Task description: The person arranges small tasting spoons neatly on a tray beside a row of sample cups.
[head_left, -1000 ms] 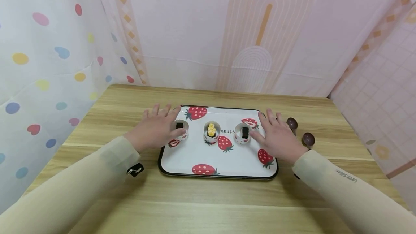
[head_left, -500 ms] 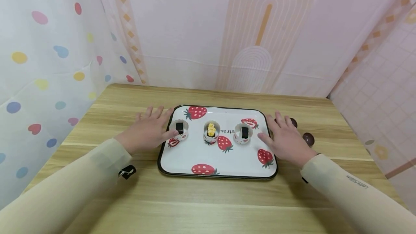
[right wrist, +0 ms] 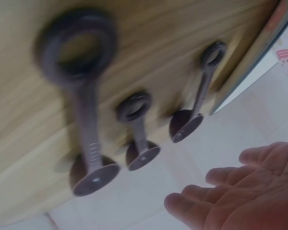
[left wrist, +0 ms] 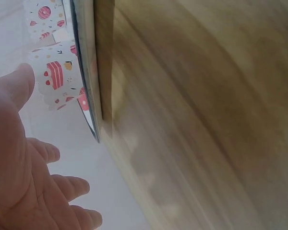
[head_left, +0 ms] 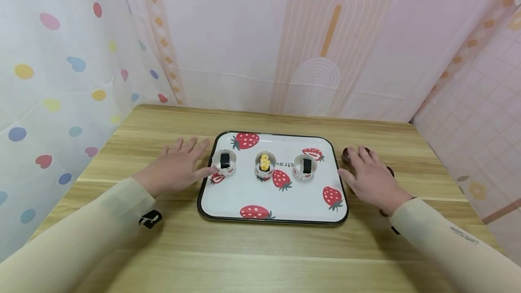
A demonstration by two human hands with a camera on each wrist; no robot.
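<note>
On our far left, the left hand (head_left: 172, 168) spreads wide, holding nothing, its thumb right by the left cup (head_left: 228, 172); touching or not, we can't tell! Across the strawberry tray (head_left: 232, 198) we see a black block (head_left: 225, 161) in that cup, a yellow-topped piece (head_left: 265, 163) in the middle cup (head_left: 264, 176), another black block (head_left: 307, 166) in the right cup (head_left: 301, 176). Beyond the tray's edge, the right hand (head_left: 372, 182), fingers extended and gripping nothing, hangs above three dark scoops (right wrist: 89, 139).

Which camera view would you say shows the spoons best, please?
The right wrist view: all three spoons show there whole and uncovered, though slightly blurred. In the head view, the right hand hides most of them; the left wrist view shows none.
</note>
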